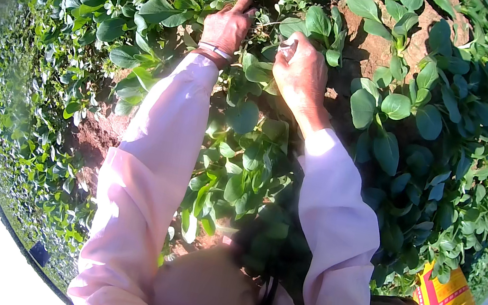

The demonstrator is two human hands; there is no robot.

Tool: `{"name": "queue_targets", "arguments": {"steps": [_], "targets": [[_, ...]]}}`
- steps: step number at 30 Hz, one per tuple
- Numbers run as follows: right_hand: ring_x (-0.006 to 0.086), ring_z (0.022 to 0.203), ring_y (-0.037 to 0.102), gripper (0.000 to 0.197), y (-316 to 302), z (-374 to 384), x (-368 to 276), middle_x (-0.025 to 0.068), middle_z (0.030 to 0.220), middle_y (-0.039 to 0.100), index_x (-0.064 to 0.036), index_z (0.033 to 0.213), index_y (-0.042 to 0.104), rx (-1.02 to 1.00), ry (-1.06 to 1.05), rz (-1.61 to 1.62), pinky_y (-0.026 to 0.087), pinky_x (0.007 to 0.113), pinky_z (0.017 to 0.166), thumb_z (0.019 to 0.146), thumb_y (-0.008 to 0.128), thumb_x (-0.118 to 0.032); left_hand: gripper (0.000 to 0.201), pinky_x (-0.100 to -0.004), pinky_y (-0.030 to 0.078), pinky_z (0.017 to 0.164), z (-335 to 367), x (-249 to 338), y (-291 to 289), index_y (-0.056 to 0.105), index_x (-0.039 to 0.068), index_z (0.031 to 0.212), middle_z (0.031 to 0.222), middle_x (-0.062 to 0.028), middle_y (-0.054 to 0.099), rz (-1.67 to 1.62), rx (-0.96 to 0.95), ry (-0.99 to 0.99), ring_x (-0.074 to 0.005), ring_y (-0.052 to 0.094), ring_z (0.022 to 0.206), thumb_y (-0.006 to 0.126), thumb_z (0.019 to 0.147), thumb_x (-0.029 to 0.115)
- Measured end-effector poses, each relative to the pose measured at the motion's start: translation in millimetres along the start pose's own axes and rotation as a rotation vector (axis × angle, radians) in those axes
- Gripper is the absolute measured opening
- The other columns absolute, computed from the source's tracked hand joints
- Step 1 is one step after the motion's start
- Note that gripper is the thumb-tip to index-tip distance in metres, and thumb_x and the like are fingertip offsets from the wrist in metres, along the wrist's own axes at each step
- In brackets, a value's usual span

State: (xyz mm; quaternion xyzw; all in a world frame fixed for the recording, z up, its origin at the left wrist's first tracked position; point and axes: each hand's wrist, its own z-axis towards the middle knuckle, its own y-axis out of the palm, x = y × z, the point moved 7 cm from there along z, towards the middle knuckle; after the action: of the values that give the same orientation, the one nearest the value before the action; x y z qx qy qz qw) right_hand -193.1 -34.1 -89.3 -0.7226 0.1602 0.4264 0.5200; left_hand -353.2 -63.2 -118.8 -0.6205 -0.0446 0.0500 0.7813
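Observation:
My left hand (226,28), with a pale band (215,51) round its wrist, reaches down among the green leafy plants (163,11). Its fingers curl into the foliage, and whatever they grip is hidden by leaves. Close by on the right, my right hand (303,78) is closed in a fist. A small pale, shiny bit of something (287,49) shows between thumb and forefinger, too little to name. Thin stems and a broad-leaved plant (318,25) stand just beyond the two hands, which are apart.
Broad-leaved plants (396,106) grow thickly on the right, smaller-leaved growth (44,137) on the left. Brown soil (372,54) shows between them. More leaves (240,171) lie between my forearms. A yellow and red printed package (445,299) sits at lower right.

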Motion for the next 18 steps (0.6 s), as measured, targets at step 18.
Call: {"name": "queue_targets", "arguments": {"steps": [18], "targets": [[0.0366, 0.071, 0.063, 0.014, -6.4, -34.4, -19.1, 0.0144, 0.071, 0.063, -0.0038, 0.084, 0.052, -0.172, -0.054, 0.011, 0.049, 0.046, 0.063, 0.076, 0.062, -0.007, 0.04, -0.037, 0.043, 0.084, -35.6, -2.6, -43.5, 0.064, 0.005, 0.107, 0.131, -0.0034, 0.051, 0.119, -0.045, 0.166, -0.0247, 0.048, 0.106, 0.06, 0.068, 0.013]]}}
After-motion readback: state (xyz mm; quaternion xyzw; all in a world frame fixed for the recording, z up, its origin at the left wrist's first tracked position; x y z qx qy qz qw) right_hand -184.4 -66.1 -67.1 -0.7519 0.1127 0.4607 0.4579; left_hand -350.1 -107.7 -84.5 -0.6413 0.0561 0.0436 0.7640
